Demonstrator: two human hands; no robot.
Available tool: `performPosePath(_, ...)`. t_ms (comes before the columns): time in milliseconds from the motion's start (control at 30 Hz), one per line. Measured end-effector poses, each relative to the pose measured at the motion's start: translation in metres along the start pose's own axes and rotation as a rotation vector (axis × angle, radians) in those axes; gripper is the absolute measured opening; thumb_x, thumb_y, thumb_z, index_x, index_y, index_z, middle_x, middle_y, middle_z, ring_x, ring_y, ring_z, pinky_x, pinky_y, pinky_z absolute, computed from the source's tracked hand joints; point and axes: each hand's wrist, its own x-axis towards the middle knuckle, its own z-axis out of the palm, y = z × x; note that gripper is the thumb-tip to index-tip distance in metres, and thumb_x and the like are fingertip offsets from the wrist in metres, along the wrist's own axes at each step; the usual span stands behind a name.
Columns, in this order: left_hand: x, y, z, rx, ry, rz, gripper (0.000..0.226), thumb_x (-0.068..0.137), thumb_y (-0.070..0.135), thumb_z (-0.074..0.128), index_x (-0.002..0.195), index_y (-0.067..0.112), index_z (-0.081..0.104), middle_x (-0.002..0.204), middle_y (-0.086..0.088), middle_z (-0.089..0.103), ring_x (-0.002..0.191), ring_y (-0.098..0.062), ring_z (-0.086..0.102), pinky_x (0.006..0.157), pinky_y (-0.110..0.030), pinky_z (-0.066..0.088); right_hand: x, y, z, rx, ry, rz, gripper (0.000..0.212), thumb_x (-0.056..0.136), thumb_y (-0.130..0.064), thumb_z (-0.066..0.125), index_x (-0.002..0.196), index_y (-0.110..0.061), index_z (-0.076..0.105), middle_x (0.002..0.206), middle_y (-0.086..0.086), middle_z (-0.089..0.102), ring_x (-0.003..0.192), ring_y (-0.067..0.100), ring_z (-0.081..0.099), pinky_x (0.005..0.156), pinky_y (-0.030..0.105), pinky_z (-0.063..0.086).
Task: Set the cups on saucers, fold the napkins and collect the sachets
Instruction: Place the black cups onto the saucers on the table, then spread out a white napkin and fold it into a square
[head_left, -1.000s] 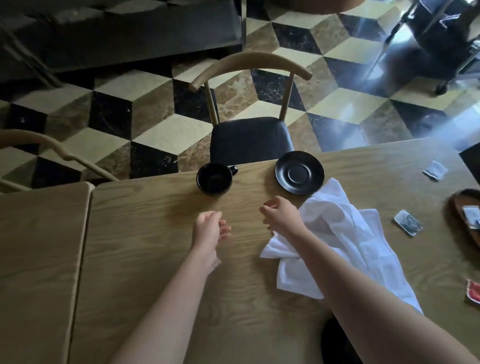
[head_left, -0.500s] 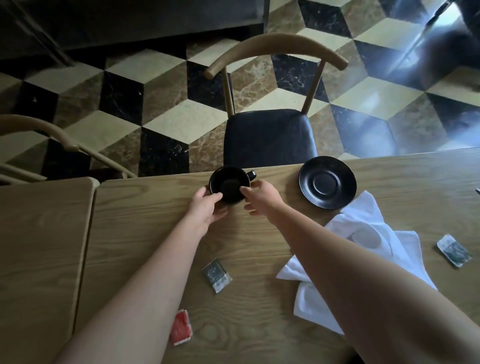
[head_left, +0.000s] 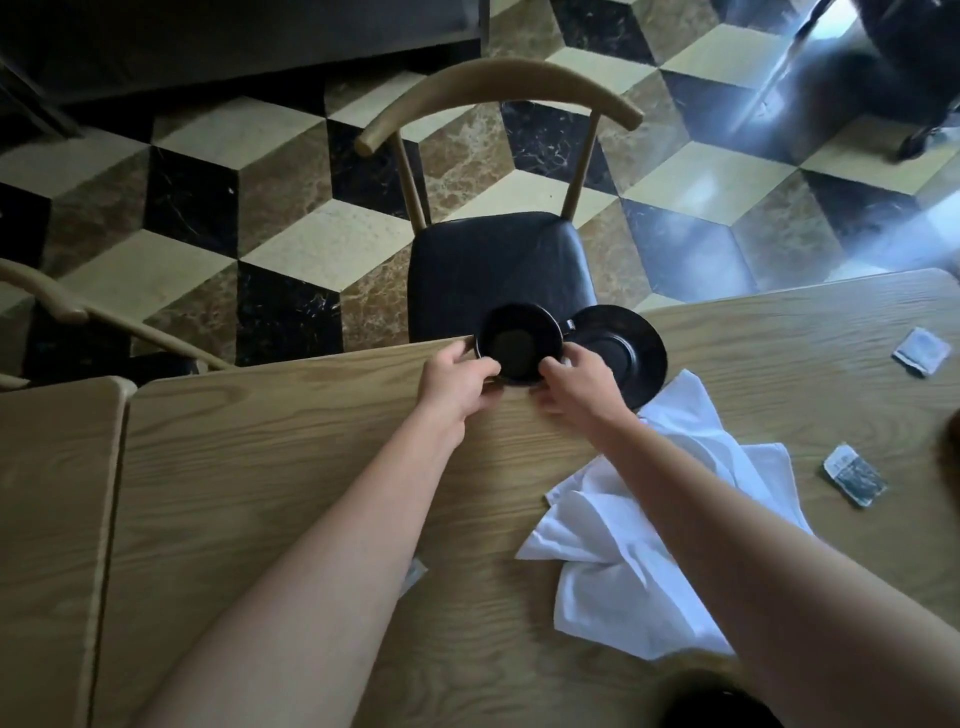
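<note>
A black cup (head_left: 517, 343) is held between my left hand (head_left: 457, 376) on its left side and my right hand (head_left: 576, 382) on its right. It hangs at the table's far edge, its handle toward the black saucer (head_left: 631, 353) just to the right. A crumpled white napkin (head_left: 649, 519) lies nearer me, partly under my right forearm. Two sachets lie on the right: a pale sachet (head_left: 922, 352) and a dark printed sachet (head_left: 854, 474). A corner of another sachet (head_left: 415, 571) peeks out below my left forearm.
A chair (head_left: 498, 260) with a black seat stands just beyond the wooden table (head_left: 260, 467). A second table (head_left: 47, 519) adjoins on the left, with another chair back (head_left: 62, 306) behind it. A dark round object (head_left: 722, 701) sits at the near edge.
Both hands reached forward from near the napkin and closed on the cup. They have carried it to the right, up to the saucer's left rim.
</note>
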Motion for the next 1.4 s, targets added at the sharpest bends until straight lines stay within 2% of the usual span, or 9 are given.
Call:
performPosePath(67, -0.002, -0.001, 0.029, 0.022, -0.062, 0.002, 0.051, 0.081, -0.007, 0.062, 0.123, 0.022, 0.059, 0.097, -0.003, 0.067, 0.085, -0.02, 0.067, 0.067, -0.035, 0.063, 0.003, 0.005, -0.031, 0.027, 0.018, 0.03, 0.021, 0.088, -0.011, 0.05, 0.102, -0.005, 0.065, 0.088, 0.018, 0.069, 0.075, 0.029, 0.074, 0.072, 0.044, 0.064)
performPosePath(200, -0.002, -0.006, 0.077, 0.081, -0.146, -0.012, 0.044, 0.08, -0.009, 0.06, 0.112, 0.021, 0.062, 0.111, -0.01, 0.067, 0.097, -0.028, 0.068, 0.079, -0.042, 0.062, 0.005, 0.014, -0.08, 0.082, 0.024, 0.101, 0.023, 0.091, -0.001, 0.047, 0.106, 0.001, 0.064, 0.091, 0.019, 0.067, 0.084, 0.037, 0.073, 0.072, 0.04, 0.061)
performPosePath(300, -0.002, -0.01, 0.103, 0.151, -0.163, -0.016, 0.047, 0.082, -0.008, 0.061, 0.125, 0.011, 0.063, 0.12, -0.011, 0.065, 0.104, -0.031, 0.067, 0.082, -0.045, 0.061, 0.005, 0.021, -0.103, 0.095, 0.013, 0.133, 0.018, 0.093, 0.0, 0.046, 0.102, -0.006, 0.061, 0.087, 0.018, 0.062, 0.073, 0.029, 0.07, 0.061, 0.029, 0.054)
performPosePath(400, -0.002, -0.013, 0.116, 0.182, -0.182, -0.024, 0.055, 0.084, -0.006, 0.064, 0.135, 0.011, 0.057, 0.123, -0.011, 0.062, 0.107, -0.031, 0.065, 0.081, -0.042, 0.061, 0.007, 0.027, -0.114, 0.134, 0.021, 0.152, 0.016, 0.093, 0.001, 0.046, 0.097, -0.007, 0.059, 0.087, 0.019, 0.06, 0.072, 0.027, 0.065, 0.065, 0.031, 0.051)
performPosePath(567, 0.001, -0.016, 0.122, 0.175, -0.2, -0.049, 0.055, 0.084, -0.007, 0.065, 0.135, 0.01, 0.057, 0.119, -0.012, 0.063, 0.109, -0.03, 0.065, 0.084, -0.042, 0.06, 0.013, 0.035, -0.117, 0.158, 0.028, 0.161, 0.018, 0.094, 0.0, 0.045, 0.089, -0.011, 0.059, 0.088, 0.02, 0.064, 0.07, 0.025, 0.067, 0.066, 0.033, 0.053)
performPosePath(733, 0.006, -0.014, 0.118, 0.172, -0.189, -0.053, 0.05, 0.084, -0.008, 0.065, 0.131, 0.01, 0.059, 0.119, -0.01, 0.064, 0.107, -0.027, 0.064, 0.086, -0.044, 0.06, 0.018, 0.034, -0.112, 0.165, 0.012, 0.172, 0.016, 0.094, -0.004, 0.047, 0.101, -0.011, 0.06, 0.089, 0.016, 0.067, 0.069, 0.022, 0.069, 0.05, 0.021, 0.052)
performPosePath(900, 0.011, -0.016, 0.116, 0.182, -0.166, -0.072, 0.057, 0.085, -0.008, 0.065, 0.138, 0.008, 0.053, 0.127, -0.012, 0.061, 0.111, -0.029, 0.063, 0.087, -0.046, 0.059, 0.021, 0.035, -0.108, 0.188, 0.006, 0.187, 0.019, 0.094, -0.005, 0.049, 0.105, -0.011, 0.062, 0.095, 0.018, 0.069, 0.077, 0.027, 0.07, 0.062, 0.028, 0.055)
performPosePath(1100, 0.012, -0.02, 0.116, 0.157, -0.151, -0.072, 0.056, 0.085, -0.009, 0.066, 0.137, 0.007, 0.054, 0.127, -0.013, 0.061, 0.112, -0.03, 0.063, 0.088, -0.047, 0.059, 0.023, 0.038, -0.109, 0.177, -0.018, 0.187, 0.024, 0.095, -0.011, 0.051, 0.116, -0.01, 0.063, 0.1, 0.018, 0.071, 0.08, 0.026, 0.072, 0.066, 0.03, 0.057)
performPosePath(1400, 0.005, -0.026, 0.11, 0.141, -0.129, -0.052, 0.047, 0.085, 0.007, 0.074, 0.129, 0.007, 0.057, 0.123, -0.015, 0.064, 0.105, -0.029, 0.068, 0.081, -0.043, 0.062, 0.015, 0.038, -0.109, 0.158, -0.027, 0.176, 0.027, 0.099, -0.022, 0.054, 0.122, -0.012, 0.063, 0.107, 0.017, 0.073, 0.09, 0.027, 0.073, 0.07, 0.031, 0.057)
